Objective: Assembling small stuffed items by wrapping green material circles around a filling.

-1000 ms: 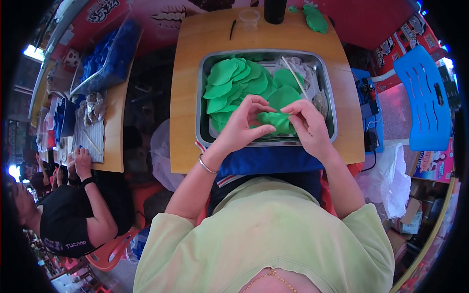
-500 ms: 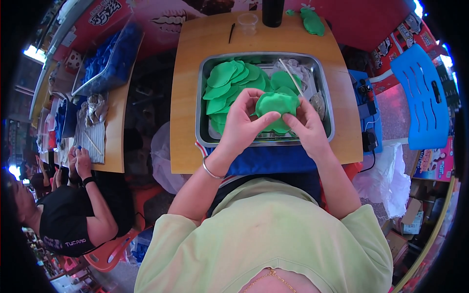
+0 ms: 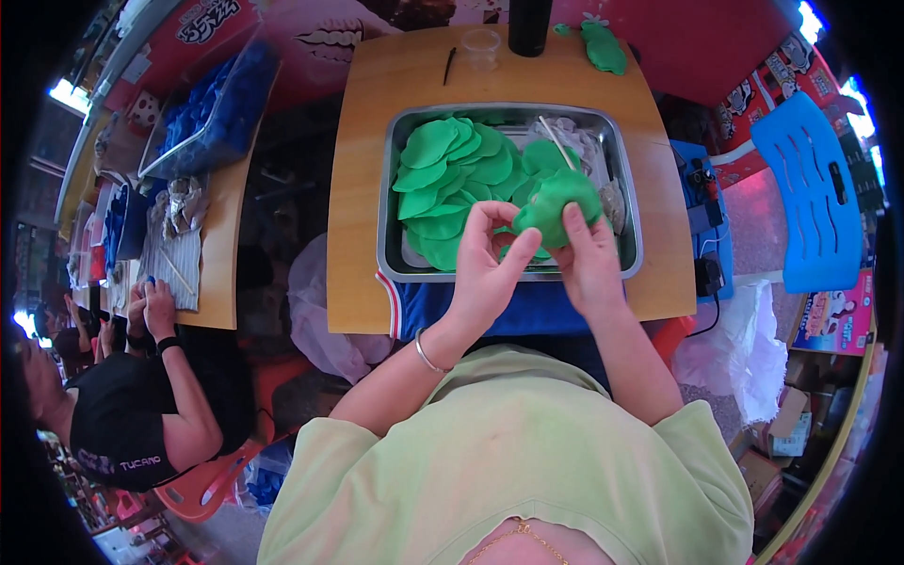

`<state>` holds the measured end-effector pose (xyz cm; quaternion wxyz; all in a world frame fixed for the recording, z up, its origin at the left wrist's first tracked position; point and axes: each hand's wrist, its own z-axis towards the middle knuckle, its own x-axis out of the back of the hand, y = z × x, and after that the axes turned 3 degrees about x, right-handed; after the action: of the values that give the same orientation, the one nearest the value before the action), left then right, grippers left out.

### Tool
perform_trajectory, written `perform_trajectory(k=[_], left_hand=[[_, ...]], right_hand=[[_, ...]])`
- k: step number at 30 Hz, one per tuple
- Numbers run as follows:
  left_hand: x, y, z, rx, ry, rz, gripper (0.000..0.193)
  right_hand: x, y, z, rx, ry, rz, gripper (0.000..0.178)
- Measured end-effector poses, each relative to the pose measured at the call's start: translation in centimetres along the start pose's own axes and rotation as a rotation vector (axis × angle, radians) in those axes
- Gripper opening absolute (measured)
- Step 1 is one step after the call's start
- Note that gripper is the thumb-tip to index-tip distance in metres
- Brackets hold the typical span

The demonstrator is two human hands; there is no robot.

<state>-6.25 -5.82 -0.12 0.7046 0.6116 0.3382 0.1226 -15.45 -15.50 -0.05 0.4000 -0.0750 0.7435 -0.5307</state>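
A soft, rounded green piece (image 3: 563, 200), puffed and lumpy like a small stuffed cloth pouch, is tilted up over the tray. My right hand (image 3: 591, 268) grips it from below, thumb across its near face. At its left edge, the curled index finger and thumb of my left hand (image 3: 485, 268) pinch close together; exactly what lies between the tips is partly hidden. Beneath, a metal tray (image 3: 388, 221) holds a heap of flat green rounds (image 3: 452, 174). A thin pale stick (image 3: 557, 143) leans among loose greyish plastic (image 3: 582, 141) at the tray's right side.
The wooden table (image 3: 363, 188) carries a clear cup (image 3: 480, 47), a black cylinder (image 3: 526, 26) and a finished-looking green shape (image 3: 603, 47) at the back. A blue chair (image 3: 805, 188) stands right. At left, another person (image 3: 141, 405) works beside a bin of blue pieces (image 3: 207, 108).
The green piece has moved slightly right and turned up on edge in my right hand. My left hand has slid down and right to its left edge.
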Motion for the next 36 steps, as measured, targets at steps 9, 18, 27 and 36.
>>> perform_trajectory(k=[9, 18, 27, 36], left_hand=[[0.2, -0.1, 0.0, 0.515, -0.313, -0.972, 0.089], [0.2, 0.3, -0.2, 0.605, -0.165, -1.061, 0.096], [0.7, 1.1, -0.9, 0.583, -0.212, -0.861, 0.059], [2.2, 0.5, -0.8, 0.558, -0.136, -0.796, 0.033]], right_hand=[[0.7, -5.8, 2.2, 0.035, -0.565, -0.564, 0.049], [1.8, -5.9, 2.7, -0.314, -0.929, 0.619, 0.050], [-0.1, -5.3, 2.8, 0.351, -0.529, -0.999, 0.048], [-0.3, -4.9, 1.0, 0.776, -0.604, -1.324, 0.049]])
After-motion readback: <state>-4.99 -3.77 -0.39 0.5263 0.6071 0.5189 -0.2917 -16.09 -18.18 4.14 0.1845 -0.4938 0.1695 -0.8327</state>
